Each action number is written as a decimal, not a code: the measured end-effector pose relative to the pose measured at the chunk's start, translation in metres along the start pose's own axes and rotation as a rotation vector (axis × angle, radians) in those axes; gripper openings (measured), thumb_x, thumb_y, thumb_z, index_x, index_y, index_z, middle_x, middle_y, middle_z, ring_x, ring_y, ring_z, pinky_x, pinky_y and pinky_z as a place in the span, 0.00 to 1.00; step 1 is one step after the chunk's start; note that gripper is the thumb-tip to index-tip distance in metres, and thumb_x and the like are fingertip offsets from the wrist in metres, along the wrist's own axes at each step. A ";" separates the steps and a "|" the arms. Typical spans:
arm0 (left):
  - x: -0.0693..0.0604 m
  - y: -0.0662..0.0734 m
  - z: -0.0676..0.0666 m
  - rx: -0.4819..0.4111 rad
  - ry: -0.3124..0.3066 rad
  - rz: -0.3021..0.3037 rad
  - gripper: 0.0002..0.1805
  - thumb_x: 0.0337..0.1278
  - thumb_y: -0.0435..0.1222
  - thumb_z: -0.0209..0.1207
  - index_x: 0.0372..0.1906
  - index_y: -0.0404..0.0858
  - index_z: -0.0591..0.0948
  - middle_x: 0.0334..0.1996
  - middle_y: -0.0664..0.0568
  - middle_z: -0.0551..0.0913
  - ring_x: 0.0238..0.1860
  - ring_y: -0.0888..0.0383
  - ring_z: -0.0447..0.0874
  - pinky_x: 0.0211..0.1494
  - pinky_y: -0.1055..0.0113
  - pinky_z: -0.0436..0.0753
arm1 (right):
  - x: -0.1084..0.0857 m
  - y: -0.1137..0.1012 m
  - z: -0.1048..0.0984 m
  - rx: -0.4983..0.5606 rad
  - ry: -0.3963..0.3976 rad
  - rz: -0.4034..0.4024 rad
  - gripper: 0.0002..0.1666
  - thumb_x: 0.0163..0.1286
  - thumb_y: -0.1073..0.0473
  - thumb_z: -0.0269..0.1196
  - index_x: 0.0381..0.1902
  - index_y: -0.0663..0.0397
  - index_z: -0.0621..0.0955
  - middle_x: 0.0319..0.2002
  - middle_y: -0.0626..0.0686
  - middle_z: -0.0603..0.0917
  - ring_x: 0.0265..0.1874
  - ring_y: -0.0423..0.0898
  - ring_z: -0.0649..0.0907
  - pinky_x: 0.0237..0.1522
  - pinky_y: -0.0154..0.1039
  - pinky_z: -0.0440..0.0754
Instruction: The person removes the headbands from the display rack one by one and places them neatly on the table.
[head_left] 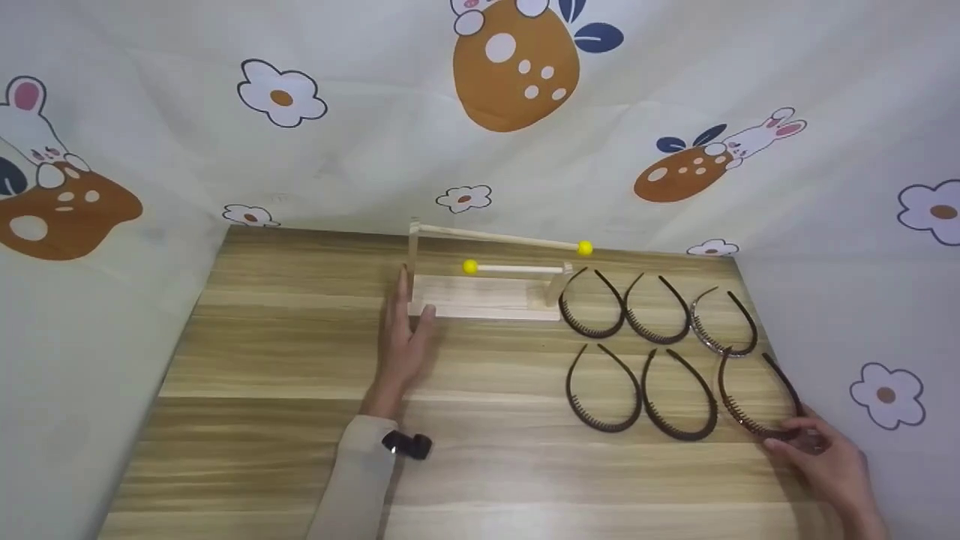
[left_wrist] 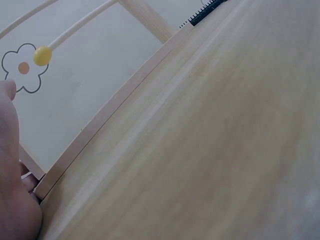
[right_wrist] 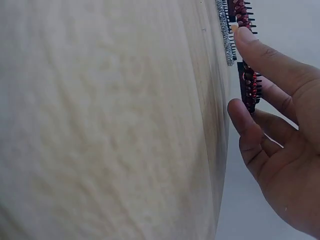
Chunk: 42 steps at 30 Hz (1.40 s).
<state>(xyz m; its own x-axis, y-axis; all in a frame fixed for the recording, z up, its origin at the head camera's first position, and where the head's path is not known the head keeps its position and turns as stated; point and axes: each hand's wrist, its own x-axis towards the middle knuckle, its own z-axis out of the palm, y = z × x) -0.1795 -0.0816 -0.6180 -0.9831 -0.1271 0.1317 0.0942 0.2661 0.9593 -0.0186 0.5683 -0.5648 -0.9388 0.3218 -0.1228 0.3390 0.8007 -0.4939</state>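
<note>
A pale wooden stand [head_left: 480, 311] has two rods with yellow ball ends, one tall and one short. My left hand [head_left: 405, 345] rests against its left end, fingers straight along the side and thumb near the front edge. In the left wrist view part of that hand [left_wrist: 15, 165] shows by the stand's base [left_wrist: 100, 120]. My right hand [head_left: 832, 457] pinches a dark toothed headband [head_left: 784, 382] at its lower right curve. Dark red beads line this headband [right_wrist: 250, 87] in the right wrist view, between thumb and fingers [right_wrist: 265, 50].
Several other dark headbands lie in two rows right of the stand, including a plain one [head_left: 679, 439] beside the held one and a silvery glittered one [head_left: 739, 351] behind it. A wood-grain table [head_left: 285, 420] meets a printed cloth backdrop [head_left: 360, 150] at the back and sides.
</note>
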 end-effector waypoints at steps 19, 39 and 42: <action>-0.001 0.001 -0.001 0.034 0.004 -0.025 0.43 0.86 0.53 0.54 0.93 0.62 0.47 0.92 0.45 0.47 0.89 0.31 0.43 0.82 0.18 0.46 | -0.004 0.006 -0.001 0.047 -0.098 0.028 0.35 0.62 0.50 0.86 0.58 0.63 0.84 0.43 0.51 0.88 0.36 0.35 0.80 0.39 0.29 0.76; 0.001 0.002 0.001 0.057 0.025 0.034 0.44 0.85 0.46 0.55 0.93 0.52 0.48 0.92 0.44 0.47 0.89 0.33 0.46 0.87 0.26 0.40 | -0.001 -0.008 -0.005 -0.058 -0.079 -0.161 0.45 0.55 0.62 0.87 0.66 0.68 0.79 0.61 0.78 0.80 0.41 0.55 0.86 0.50 0.44 0.87; 0.001 0.003 0.002 0.038 0.043 0.046 0.44 0.85 0.47 0.54 0.93 0.51 0.48 0.92 0.44 0.48 0.89 0.34 0.46 0.86 0.25 0.41 | -0.007 -0.018 -0.007 -0.086 -0.015 -0.224 0.48 0.51 0.65 0.88 0.67 0.70 0.78 0.71 0.88 0.67 0.45 0.66 0.85 0.55 0.54 0.87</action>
<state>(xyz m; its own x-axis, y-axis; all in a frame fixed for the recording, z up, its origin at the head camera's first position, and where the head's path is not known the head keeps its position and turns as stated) -0.1805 -0.0793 -0.6149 -0.9700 -0.1547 0.1872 0.1326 0.3085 0.9419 -0.0180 0.5548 -0.5491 -0.9918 0.1240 -0.0318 0.1255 0.8918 -0.4347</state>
